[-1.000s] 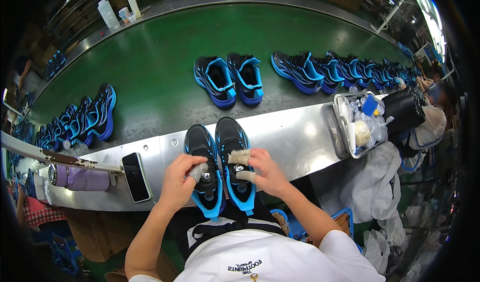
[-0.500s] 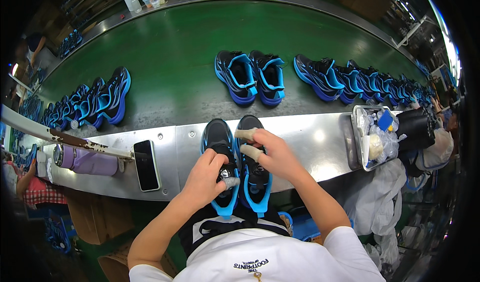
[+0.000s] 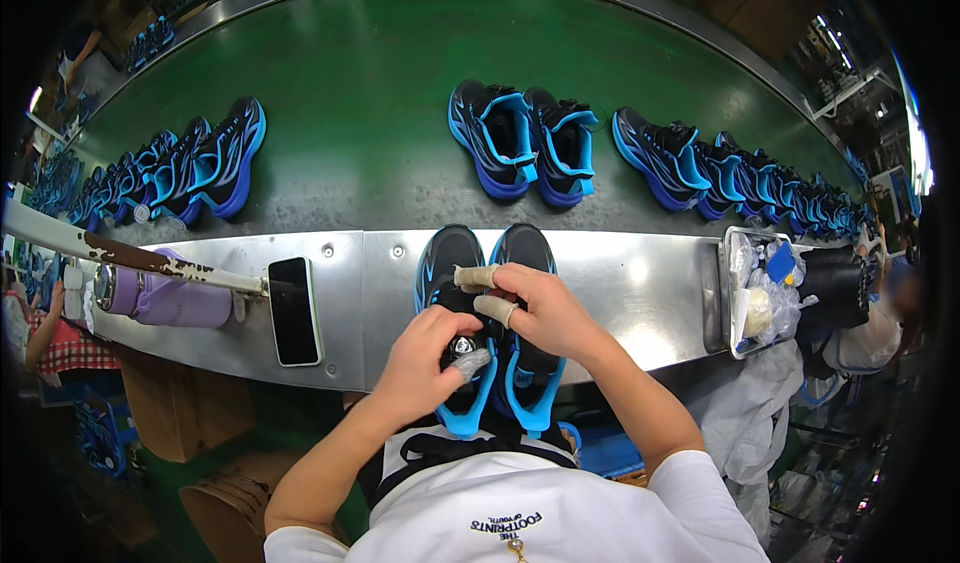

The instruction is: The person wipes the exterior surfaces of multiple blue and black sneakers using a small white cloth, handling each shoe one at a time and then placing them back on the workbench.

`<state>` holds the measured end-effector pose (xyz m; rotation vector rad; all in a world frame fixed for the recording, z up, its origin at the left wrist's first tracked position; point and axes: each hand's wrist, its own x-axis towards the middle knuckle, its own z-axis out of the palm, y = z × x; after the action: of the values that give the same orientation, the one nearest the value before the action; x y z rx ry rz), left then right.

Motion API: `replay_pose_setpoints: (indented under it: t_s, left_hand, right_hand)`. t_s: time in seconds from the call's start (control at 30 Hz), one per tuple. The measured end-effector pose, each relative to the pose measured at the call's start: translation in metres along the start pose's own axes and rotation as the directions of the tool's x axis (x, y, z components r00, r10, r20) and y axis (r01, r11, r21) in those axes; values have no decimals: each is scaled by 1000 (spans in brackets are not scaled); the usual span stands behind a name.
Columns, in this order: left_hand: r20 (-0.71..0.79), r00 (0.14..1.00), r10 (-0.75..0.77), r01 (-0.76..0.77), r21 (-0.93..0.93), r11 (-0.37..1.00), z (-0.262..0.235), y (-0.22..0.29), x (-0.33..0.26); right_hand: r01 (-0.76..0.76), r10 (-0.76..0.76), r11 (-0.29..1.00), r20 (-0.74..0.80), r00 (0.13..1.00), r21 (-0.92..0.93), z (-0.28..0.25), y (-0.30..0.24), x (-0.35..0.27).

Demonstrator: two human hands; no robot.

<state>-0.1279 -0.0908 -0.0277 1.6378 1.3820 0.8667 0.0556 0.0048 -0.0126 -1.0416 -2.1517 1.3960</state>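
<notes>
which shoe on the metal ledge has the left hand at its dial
The left shoe: the left hand has thumb and fingers about its silver dial. The right shoe, beside it, has only the right hand over it.

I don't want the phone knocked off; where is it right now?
In the head view, the phone lies left of centre on the metal ledge, between the purple bottle and the person's left hand.
</notes>
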Motion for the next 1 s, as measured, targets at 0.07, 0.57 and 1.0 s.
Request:
replay_pose_setpoints:
  t_s: [0.07,0.57,1.0]
  left_hand:
    - [65,998,21,-17,-62,998,-13,-8,-3]
    - [351,774,-527,398,-917,-25,28,6,-69]
    - [292,787,-544,336,-942,-19,34,6,-74]
  right_hand:
    - [23,-23,1000,0,1000,9,0,-1,0]
    - [282,-274,944,70,959,-173,35,-15,-11]
    - [293,-289,946,47,956,-136,27,-24,-13]
